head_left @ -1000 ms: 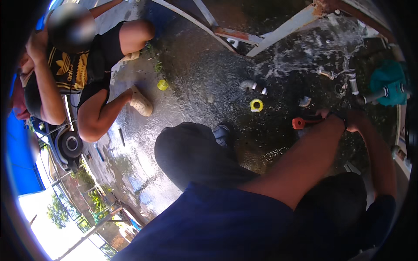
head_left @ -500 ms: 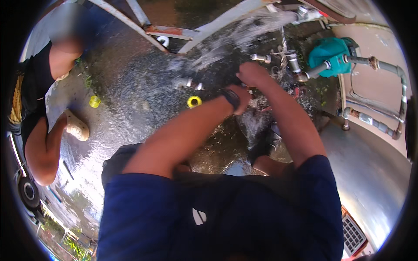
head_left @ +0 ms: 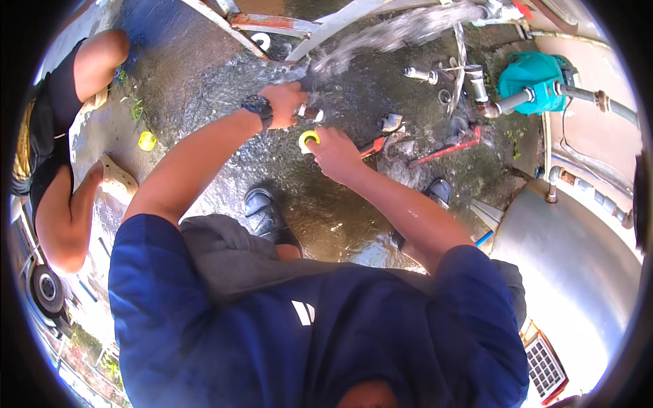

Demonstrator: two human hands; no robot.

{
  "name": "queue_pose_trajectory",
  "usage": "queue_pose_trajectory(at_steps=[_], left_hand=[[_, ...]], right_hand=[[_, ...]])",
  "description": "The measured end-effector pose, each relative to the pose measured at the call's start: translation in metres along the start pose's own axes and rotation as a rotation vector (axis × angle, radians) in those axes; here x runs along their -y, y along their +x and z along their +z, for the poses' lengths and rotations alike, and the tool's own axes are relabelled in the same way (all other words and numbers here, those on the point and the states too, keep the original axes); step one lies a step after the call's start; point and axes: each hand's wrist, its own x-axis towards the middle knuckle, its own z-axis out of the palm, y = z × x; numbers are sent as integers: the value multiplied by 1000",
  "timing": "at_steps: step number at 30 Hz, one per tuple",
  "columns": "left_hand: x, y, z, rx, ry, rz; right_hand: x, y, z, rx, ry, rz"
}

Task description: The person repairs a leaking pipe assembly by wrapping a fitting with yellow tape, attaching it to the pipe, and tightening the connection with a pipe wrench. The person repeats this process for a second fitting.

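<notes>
Fingers curled, my left hand (head_left: 282, 105) is around a short metal pipe fitting (head_left: 311, 113) with white wrapping on it, low over the wet ground. Just to its right, my right hand (head_left: 337, 155) has its fingertips on a yellow ring-shaped tape spool (head_left: 307, 141). The far side of the fitting is hidden by my left hand. A red-handled pipe wrench (head_left: 373, 147) lies right of my right hand, near a metal elbow (head_left: 390, 122). Farther right is a second red wrench (head_left: 445, 151).
Water (head_left: 401, 34) gushes from a pipe end at the upper right. A teal pump (head_left: 530, 83) with grey pipes stands beside a large metal tank (head_left: 578, 272). A rusty white frame (head_left: 279, 26) stands ahead. At left another person's leg (head_left: 54, 224) is near a yellow cap (head_left: 147, 141).
Both hands have moved left, away from the wrenches. My left hand has taken hold of the pipe fitting, and my right hand has reached the yellow spool.
</notes>
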Motion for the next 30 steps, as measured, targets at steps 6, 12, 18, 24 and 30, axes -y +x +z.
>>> queue_pose_trajectory(at_steps=[6, 12, 18, 24, 30], left_hand=[[3, 4, 12, -76, -71, -33], [7, 9, 11, 130, -801, -189], [-19, 23, -6, 264, -1230, -203], [-45, 28, -36, 147, -1089, -76], [-59, 31, -63, 67, -957, 5]], right_hand=[[-9, 12, -49, 120, 278, 184], [-61, 12, -173, 355, 1606, 18], [-65, -12, -164, 491, -324, 194], [-88, -26, -198, 190, 163, 57], [-77, -15, -230, 7, 524, -63]])
